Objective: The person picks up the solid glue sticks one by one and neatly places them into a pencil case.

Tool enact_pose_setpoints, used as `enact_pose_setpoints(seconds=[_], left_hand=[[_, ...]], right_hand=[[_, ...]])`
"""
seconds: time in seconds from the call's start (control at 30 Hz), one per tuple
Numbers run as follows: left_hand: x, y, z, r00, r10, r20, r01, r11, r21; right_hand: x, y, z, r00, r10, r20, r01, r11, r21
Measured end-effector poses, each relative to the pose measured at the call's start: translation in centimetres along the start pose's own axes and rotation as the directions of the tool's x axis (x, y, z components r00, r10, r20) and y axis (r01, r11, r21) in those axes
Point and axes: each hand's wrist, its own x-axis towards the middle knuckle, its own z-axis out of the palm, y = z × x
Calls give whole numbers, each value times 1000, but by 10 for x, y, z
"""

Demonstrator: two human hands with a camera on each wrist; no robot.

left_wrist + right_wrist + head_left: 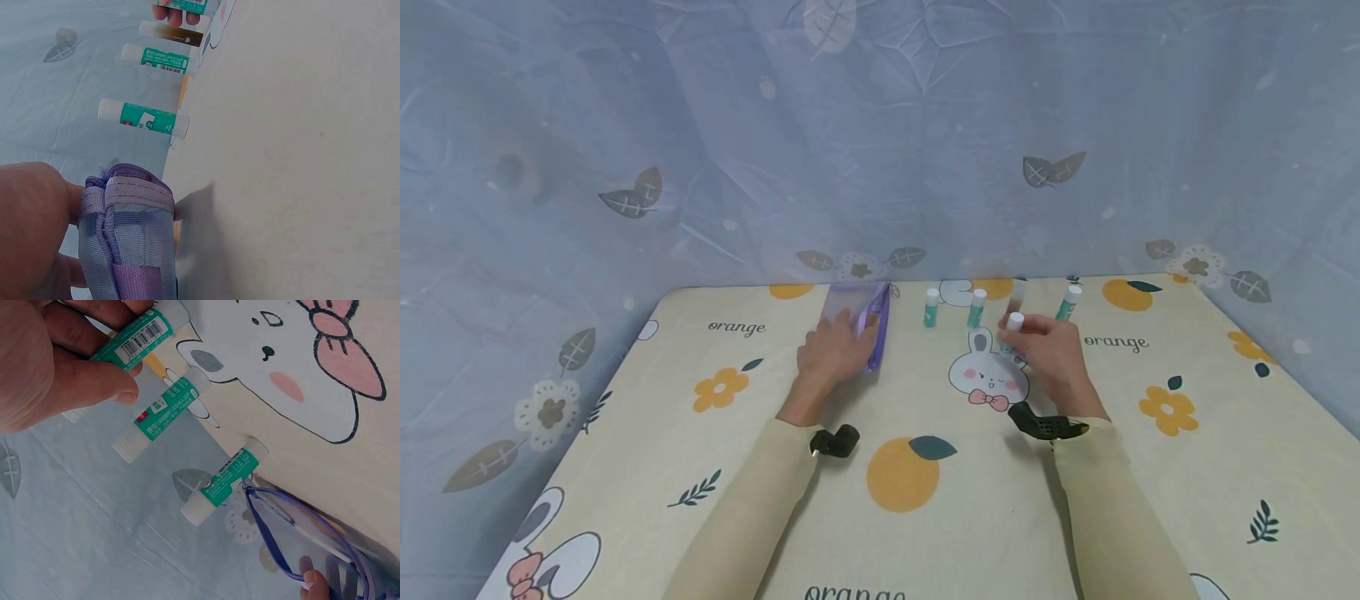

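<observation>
You are apparently picking up one glue stick [134, 345], your right hand [1049, 343] pinching it near the rabbit print [979, 372], your left hand [835, 346] gripping the mesh pouch [144, 231], the next move likely calling for a steady pouch.

"orange" in dark script on the cloth [985, 508], three times: one at left, one right of the right hand [1048, 346], one cut by the head view's bottom edge. Held tube [142, 341]: green label, big barcode, digits not legible. Middle tube [165, 411]: green label, white print, small red mark; barcode visible in left wrist view. Leftmost tube [230, 477]: green label, white print, too small. Brown tube [175, 34]: white mark, can't make out. Far-right tube [1068, 303]: green label, print unreadable.
</observation>
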Motion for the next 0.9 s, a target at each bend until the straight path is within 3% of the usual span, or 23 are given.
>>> enact_pose_setpoints(seconds=[0.3,0.9], left_hand=[[-1,0,0,1000,1,0,-1,1000,0],[-1,0,1,1000,8,-12,-9,1000,-23]], right_hand=[[1,5,-1,999,-31,33,32,1000,-1],[2,4,-1,999,-12,36,14,999,-43]])
